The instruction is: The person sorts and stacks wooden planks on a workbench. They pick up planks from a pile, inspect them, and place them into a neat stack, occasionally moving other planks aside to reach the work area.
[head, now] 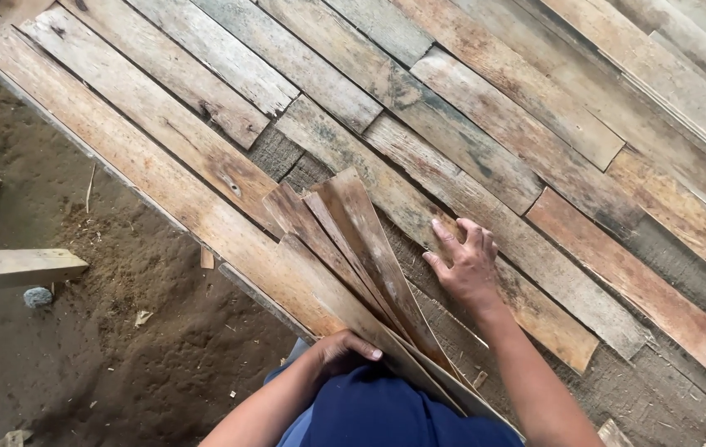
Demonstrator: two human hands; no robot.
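On planks, slats (361, 248) angled up-left, left hand (343, 348) gripping

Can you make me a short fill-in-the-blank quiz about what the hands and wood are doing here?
1. The left hand grips a fanned bundle of thin wooden ____.
2. The right hand lies ____ on the weathered planks, fingers spread.
3. Left of the planks the ground is bare ____.

Missing words: strips; flat; dirt

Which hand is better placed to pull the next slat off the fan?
Probably right. The right hand lies flat on the boards just beside the fanned slats, fingers free. The left hand grips the slats' near ends, steadying them.
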